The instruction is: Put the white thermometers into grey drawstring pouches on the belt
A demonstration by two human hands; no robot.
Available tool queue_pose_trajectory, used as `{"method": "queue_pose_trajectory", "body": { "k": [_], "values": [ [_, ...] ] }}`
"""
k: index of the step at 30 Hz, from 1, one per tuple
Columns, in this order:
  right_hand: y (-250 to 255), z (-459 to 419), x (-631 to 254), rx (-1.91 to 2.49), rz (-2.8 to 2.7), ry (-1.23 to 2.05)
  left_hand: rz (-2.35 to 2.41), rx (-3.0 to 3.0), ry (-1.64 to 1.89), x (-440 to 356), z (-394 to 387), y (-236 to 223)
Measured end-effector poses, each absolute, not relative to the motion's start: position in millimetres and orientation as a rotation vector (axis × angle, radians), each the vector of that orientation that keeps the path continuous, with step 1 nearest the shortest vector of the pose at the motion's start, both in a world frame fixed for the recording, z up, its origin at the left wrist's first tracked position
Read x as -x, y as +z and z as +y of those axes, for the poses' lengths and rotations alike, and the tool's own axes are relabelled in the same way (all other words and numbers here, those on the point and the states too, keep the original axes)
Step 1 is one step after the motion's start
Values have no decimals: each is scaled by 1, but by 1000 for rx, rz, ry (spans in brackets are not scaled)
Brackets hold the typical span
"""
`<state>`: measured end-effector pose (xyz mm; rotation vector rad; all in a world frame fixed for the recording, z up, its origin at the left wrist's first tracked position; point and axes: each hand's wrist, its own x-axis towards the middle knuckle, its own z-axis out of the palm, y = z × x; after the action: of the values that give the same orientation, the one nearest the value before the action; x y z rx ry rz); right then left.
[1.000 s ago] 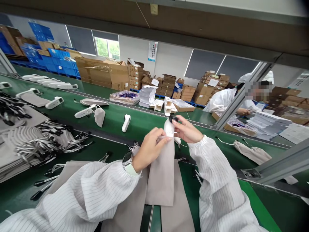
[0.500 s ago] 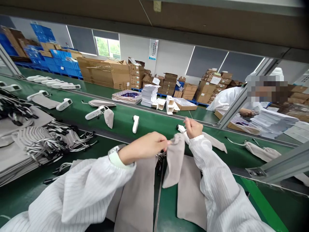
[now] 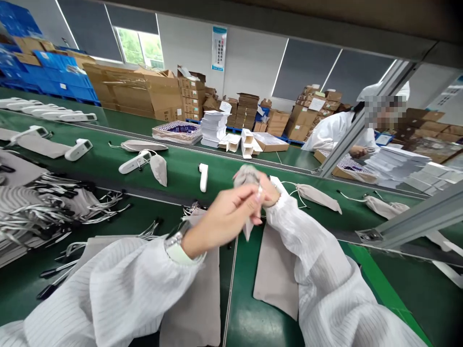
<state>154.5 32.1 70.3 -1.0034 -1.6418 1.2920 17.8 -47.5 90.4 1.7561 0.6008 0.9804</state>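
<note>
In front of me a small grey drawstring pouch [image 3: 247,174] is bunched up between my two hands. My right hand [image 3: 269,192] wraps round its gathered cloth, partly covered by my left. From the right, my left hand's fingertips are met at the pouch's neck; my left hand [image 3: 226,217] pinches a small white bit of the drawstring [image 3: 260,190] there. Under the hands, the pouch's pale lower tip hangs down. A flat grey pouch [image 3: 277,272] lies below my right forearm, and other flat pouches [image 3: 202,299] lie under my left.
White handheld thermometer-like devices [image 3: 203,177] and filled pouches [image 3: 318,196] lie along the green belt [image 3: 181,168]. Corded pouches [image 3: 54,207] are heaped at left. A metal post [image 3: 347,137] slants at right. Beyond it, a person in white [image 3: 334,130] works beside stacked paper [image 3: 392,161].
My hands have come together; the right moved left onto the pouch, which was hanging from my left fingers and is now bunched higher. The view has shifted slightly.
</note>
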Motion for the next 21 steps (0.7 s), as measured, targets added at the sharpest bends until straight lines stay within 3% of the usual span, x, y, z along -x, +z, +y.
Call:
{"method": "queue_pose_trajectory", "body": {
  "k": [3, 5, 8, 12, 17, 21],
  "values": [
    [64, 61, -191, 1435, -1488, 576, 534, -2208, 665, -31, -64, 59],
    [49, 81, -215, 1732, -1402, 321, 449, -2429, 385, -36, -74, 34],
    [20, 100, -241, 1888, -1453, 327, 512, -2567, 126, -36, -84, 15],
    [1, 105, -270, 2055, -1432, 269, 643, -2612, 4, -33, -80, 29],
    [-7, 100, -297, 2248, -1311, 262, 939, -2705, 309, -38, -57, 25],
    [-3, 100, -300, 2205, -1272, 306, 1048, -2724, 299, -35, -51, 7]
  ]
}}
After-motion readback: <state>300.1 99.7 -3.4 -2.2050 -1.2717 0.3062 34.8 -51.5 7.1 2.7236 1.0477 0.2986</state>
